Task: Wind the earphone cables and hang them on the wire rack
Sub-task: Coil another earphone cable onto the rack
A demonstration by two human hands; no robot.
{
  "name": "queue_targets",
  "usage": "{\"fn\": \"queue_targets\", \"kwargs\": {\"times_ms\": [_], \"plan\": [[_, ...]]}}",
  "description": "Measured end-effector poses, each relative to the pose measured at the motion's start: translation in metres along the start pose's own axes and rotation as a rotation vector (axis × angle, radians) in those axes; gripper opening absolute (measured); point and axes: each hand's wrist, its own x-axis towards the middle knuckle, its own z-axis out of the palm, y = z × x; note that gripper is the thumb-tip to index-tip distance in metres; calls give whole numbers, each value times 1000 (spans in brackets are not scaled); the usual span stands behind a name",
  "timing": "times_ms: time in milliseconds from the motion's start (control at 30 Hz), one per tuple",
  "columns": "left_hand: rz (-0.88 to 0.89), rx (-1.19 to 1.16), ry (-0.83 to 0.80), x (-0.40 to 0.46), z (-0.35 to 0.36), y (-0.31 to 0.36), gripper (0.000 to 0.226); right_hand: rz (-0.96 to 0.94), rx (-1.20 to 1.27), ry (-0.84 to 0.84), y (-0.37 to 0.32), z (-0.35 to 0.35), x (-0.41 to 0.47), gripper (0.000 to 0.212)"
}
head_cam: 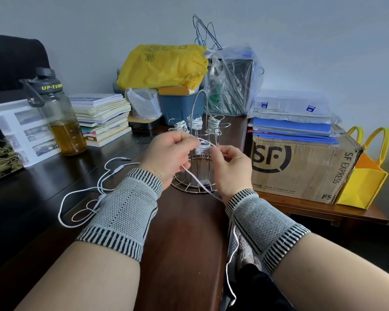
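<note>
Both hands are meeting just in front of the wire rack (pixel 198 153), at the middle of the view. The left hand (pixel 166 156) is curling its fingers and pinching a thin white earphone cable (pixel 200 184) near the small wound bundle (pixel 202 148) that is sitting between the two hands. The right hand (pixel 230 167), at 3 o'clock from the left, is pinching the same cable between thumb and forefinger, its other fingers folding loosely inward.

The cable is looking slim, round and plain white. From the bundle it is running toward 5 o'clock, passing under the right wrist, then hanging off the desk edge (pixel 220 221) and trailing down toward the bottom of the view.

The rack is a shiny metal frame with a round wire base, upright rods and a tall curved hook on top. Three wound white bundles (pixel 194 123) are already hanging on its upper arms, at 12 o'clock from the hands.

A second white earphone cable (pixel 81 198) is lying loose on the dark desk at 8 o'clock from the left hand, looping in open curls, its plug pointing toward 1 o'clock.

Both wrists are wearing grey knit wrist bands (pixel 126 212) with black-and-white striped edges.
</note>
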Motion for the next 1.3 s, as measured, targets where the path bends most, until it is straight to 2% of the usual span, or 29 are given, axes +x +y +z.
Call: {"fn": "queue_targets", "kwargs": {"times_ms": [133,333,467,600,800,967,1133,1300], "plan": [[112,17,109,8,-1,-2,16,12,63,-11,-10,2,3,28],[103,95,400,20,14,-10,18,75,27,-1,-19,4,14,39],[92,182,485,20,17,-11,40,75,-49,-20,-23,2,22,41],[127,358,492,20,18,-10,48,117,-53,-13,-23,4,26,37],[136,633,489,16,17,-8,32,57,-130,-10,-22,3,26,40],[126,631,500,16,19,-12,31,45,-143,-16,-24,5,27,43],[154,628,519,19,18,-13,39,46,-152,-3,-23,5,30,42],[163,649,435,17,18,-13,42,61,-203,6,-27,6,31,41]]}}
